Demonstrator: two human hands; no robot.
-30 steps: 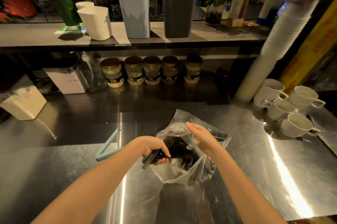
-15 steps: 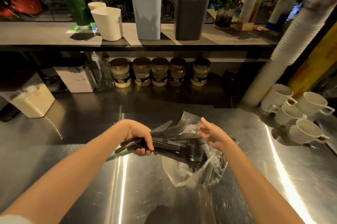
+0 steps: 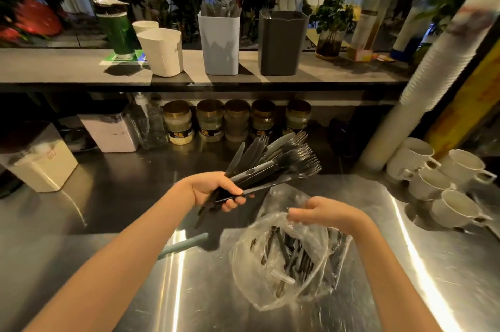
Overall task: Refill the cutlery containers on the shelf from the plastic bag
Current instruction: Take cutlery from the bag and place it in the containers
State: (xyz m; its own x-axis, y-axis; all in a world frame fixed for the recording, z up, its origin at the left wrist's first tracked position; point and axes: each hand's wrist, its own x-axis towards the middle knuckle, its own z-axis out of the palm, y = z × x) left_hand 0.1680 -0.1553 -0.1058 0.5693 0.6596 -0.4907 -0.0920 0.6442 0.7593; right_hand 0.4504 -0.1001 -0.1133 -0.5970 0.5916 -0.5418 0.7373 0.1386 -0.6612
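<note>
My left hand [image 3: 216, 191] grips a bundle of black plastic forks and knives [image 3: 273, 161] by the handles, held above the steel counter with the tines pointing up and right. My right hand [image 3: 319, 212] pinches the rim of a clear plastic bag [image 3: 273, 294] that lies on the counter with more black cutlery inside. On the shelf above stand a pale blue container [image 3: 219, 45] with some cutlery sticking out and a dark grey container [image 3: 281, 43] next to it.
White cups [image 3: 162, 50] and a green cup [image 3: 117, 34] stand left on the shelf [image 3: 54, 69]. Several jars [image 3: 235, 120] line the back under it. White mugs [image 3: 433, 183] and a tall cup stack [image 3: 422, 83] are at right. A teal strip [image 3: 186, 243] lies on the counter.
My left hand has pulled the bundle of cutlery out of the bag and raised it up and clear. My right hand has kept its hold on the bag's rim.
</note>
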